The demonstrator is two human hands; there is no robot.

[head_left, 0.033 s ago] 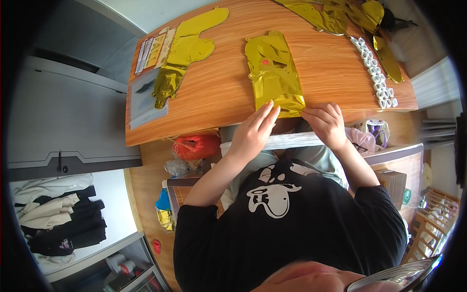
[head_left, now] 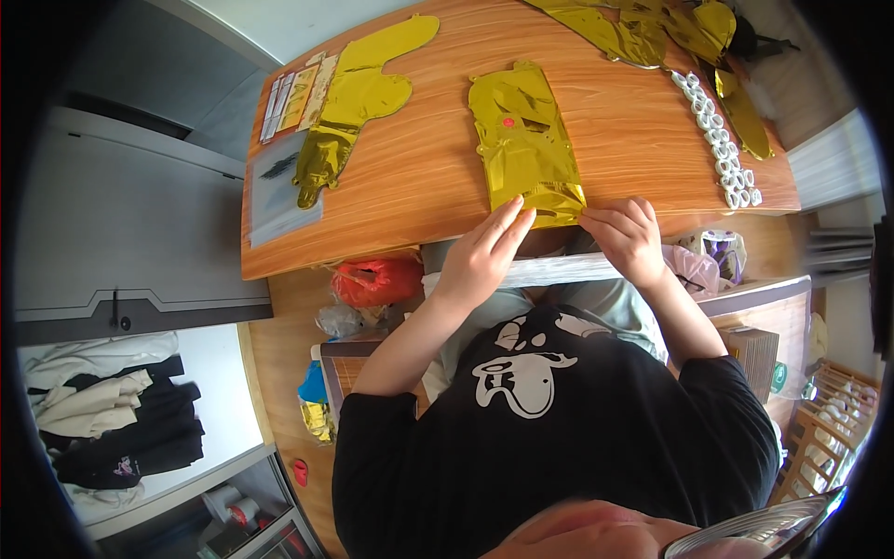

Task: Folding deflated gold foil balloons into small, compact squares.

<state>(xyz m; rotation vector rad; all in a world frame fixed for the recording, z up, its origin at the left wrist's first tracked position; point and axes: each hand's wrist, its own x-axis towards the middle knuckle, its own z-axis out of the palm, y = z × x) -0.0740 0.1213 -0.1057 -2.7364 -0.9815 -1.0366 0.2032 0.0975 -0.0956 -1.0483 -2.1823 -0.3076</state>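
A flat gold foil balloon [head_left: 527, 154] lies lengthwise near the middle of the table, a small red spot on its upper part. Its near end is creased and folded at the table's front edge. My left hand [head_left: 484, 253] rests at the near left corner, fingers stretched out straight and touching the foil; its thumb is hidden. At the near right corner, the fingers of my right hand [head_left: 626, 239] are closed in a pinch on the balloon's edge.
Another gold foil balloon [head_left: 358, 93] lies at the table's left, beside a clear plastic sleeve [head_left: 279, 210] and printed cards [head_left: 296, 98]. White rings [head_left: 715, 135] line the right side. More gold foil [head_left: 643, 33] is heaped at the far right. A red bag [head_left: 372, 282] sits below the front edge.
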